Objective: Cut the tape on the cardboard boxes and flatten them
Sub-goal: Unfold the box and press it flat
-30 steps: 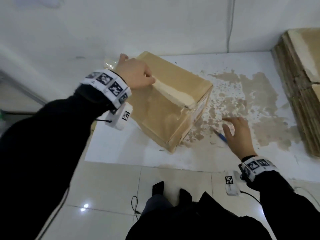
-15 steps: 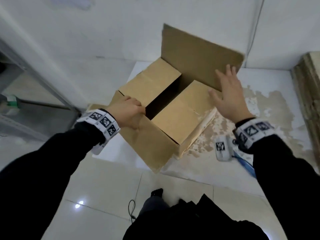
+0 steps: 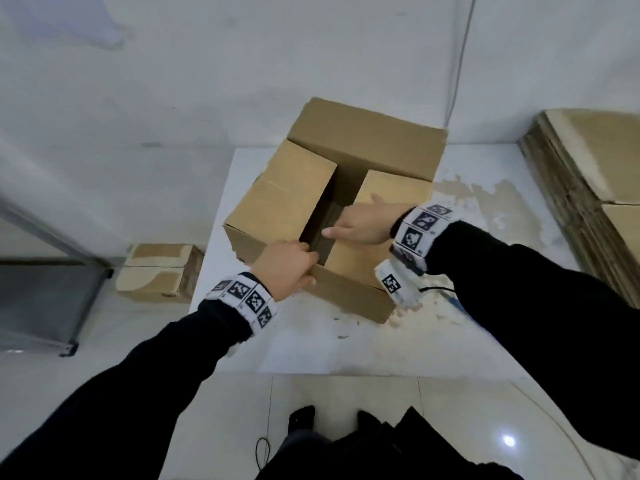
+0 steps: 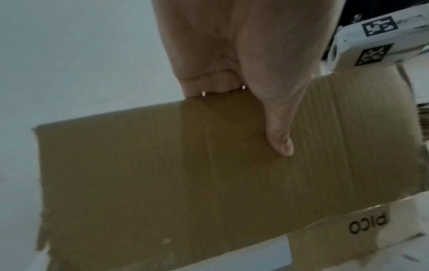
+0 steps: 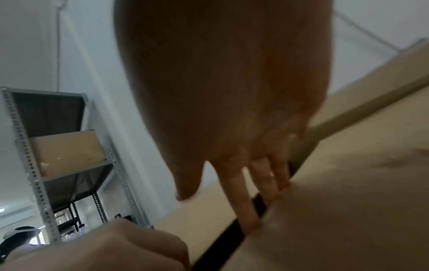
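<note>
- Tape's off now, top open; box sits on the white floor sheet.
- Left hand grips the near flap; right hand's straight fingers dip into the gap.
- Inner flaps next, probably.

Wall was white-painted and scuffed; a thin cable ran down it. Floor was pale glossy tile, with one bright light reflection. A white sheet lay on the floor up to the wall, carrying a patchy brown stain. A grey perforated metal shelving rack stood at left.
</note>
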